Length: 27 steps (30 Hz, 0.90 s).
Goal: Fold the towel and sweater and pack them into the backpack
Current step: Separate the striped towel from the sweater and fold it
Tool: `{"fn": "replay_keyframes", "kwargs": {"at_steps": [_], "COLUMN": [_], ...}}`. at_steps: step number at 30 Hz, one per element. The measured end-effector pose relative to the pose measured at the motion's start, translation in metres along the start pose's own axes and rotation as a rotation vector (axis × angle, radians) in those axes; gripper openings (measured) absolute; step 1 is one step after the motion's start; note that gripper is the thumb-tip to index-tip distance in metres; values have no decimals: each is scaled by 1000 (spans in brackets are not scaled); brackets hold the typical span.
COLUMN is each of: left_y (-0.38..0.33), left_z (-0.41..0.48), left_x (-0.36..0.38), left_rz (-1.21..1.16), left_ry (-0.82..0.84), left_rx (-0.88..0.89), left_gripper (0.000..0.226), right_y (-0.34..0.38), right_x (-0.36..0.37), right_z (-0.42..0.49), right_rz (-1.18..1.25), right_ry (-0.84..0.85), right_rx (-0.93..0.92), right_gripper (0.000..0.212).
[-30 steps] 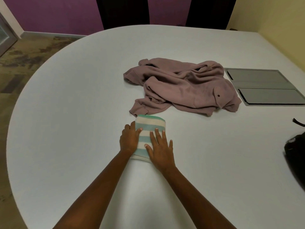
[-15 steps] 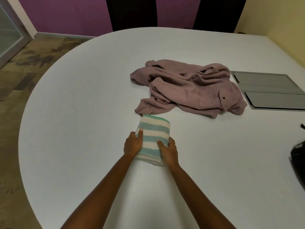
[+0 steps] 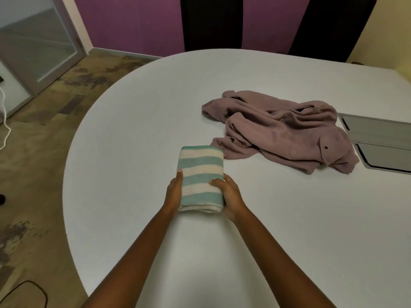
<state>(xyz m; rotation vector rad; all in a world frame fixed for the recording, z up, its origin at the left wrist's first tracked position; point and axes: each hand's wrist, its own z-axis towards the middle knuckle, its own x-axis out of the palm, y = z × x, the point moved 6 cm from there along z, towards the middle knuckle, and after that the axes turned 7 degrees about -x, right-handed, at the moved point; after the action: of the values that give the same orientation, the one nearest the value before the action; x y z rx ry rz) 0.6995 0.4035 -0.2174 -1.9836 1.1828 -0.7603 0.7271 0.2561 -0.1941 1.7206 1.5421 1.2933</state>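
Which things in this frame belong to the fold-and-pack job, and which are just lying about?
Job in hand:
- striped towel, folded, gripped by the left hand and right hand
- mauve sweater, crumpled, not yet folded
- the backpack is not in view

Lying about:
- grey panels at the table's right
- white cable on the floor

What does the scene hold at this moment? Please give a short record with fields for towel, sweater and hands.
towel: folded teal-and-cream striped terry towel, on the white rounded table
sweater: crumpled mauve fleece sweater, unfolded, beyond the towel
left hand: grips towel's left side
right hand: grips towel's right side
backpack: not in view
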Motion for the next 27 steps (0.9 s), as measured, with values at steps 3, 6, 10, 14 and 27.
{"fn": "replay_keyframes", "kwargs": {"at_steps": [3,6,10,14,27], "left_y": [-6,-25,-48,-74,-109], "left_z": [4,5,19,34,78], "left_x": [-25,-52,-98,-142,-209], "left_rz": [-123,-2,222,352,669], "left_ry": [70,-25,-169,-260,-288], "left_rx": [-57,-36,54,120,110], "left_gripper": [78,63,51,49,68], "right_y": [-6,-14,-23,-36,-71], "right_x": [27,55,90,129,209], "right_z": [8,17,26,40,79], "right_rz": [47,-9,-162,-278,-599], "right_ry": [61,108,140,196,263], "right_rx": [48,98,160,165,-63], "right_gripper": [51,49,48,48,71]}}
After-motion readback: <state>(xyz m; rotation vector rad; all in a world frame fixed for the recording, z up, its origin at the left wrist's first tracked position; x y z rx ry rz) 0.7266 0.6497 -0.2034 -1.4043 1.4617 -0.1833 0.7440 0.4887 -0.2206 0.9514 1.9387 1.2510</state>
